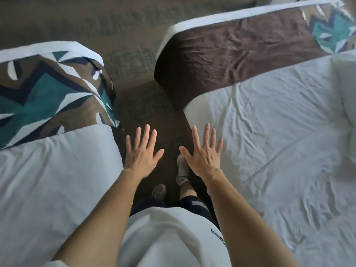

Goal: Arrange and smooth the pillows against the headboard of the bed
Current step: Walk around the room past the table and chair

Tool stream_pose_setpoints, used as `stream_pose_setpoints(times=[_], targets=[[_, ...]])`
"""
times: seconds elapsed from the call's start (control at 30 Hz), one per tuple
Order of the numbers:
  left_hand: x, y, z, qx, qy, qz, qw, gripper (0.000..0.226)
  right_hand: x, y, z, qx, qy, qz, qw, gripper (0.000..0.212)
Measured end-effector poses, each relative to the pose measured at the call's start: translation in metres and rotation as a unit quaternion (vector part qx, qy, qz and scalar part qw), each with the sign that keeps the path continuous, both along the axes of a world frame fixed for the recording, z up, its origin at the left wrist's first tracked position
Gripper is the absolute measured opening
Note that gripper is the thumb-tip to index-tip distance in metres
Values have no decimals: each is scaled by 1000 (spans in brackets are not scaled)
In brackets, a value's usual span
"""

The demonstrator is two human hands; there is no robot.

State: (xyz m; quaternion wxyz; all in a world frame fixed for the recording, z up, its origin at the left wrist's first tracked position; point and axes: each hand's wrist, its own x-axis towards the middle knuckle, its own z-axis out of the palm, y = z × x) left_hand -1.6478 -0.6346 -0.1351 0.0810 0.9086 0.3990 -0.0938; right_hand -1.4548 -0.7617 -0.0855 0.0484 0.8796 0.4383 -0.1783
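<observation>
Standing in the carpeted aisle (134, 54) between two white-sheeted beds. Left hand (141, 153) and right hand (203, 155) held out palms down, fingers fully spread, gripping nothing, over the gap. Patterned bed runner (48, 97) across left bed (48, 180); brown runner (240, 49) across right bed (269, 141). Rumpled white pillow-like bulk (346, 87) at far right edge, barely in view

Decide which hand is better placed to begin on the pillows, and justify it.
Probably the right hand: it hovers open at the edge of the right bed, where a white pillow shows. The left hand is farther away.
</observation>
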Motion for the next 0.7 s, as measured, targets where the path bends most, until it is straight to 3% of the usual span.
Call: stream_pose_setpoints(times=[0.37, 0.7], targets=[[123, 92, 12, 19, -12, 105, 994, 83, 129, 122, 3, 41, 11, 51, 998, 84], [160, 150, 6, 25, -14, 161, 987, 82, 179, 207, 2, 59, 13, 134, 989, 85]])
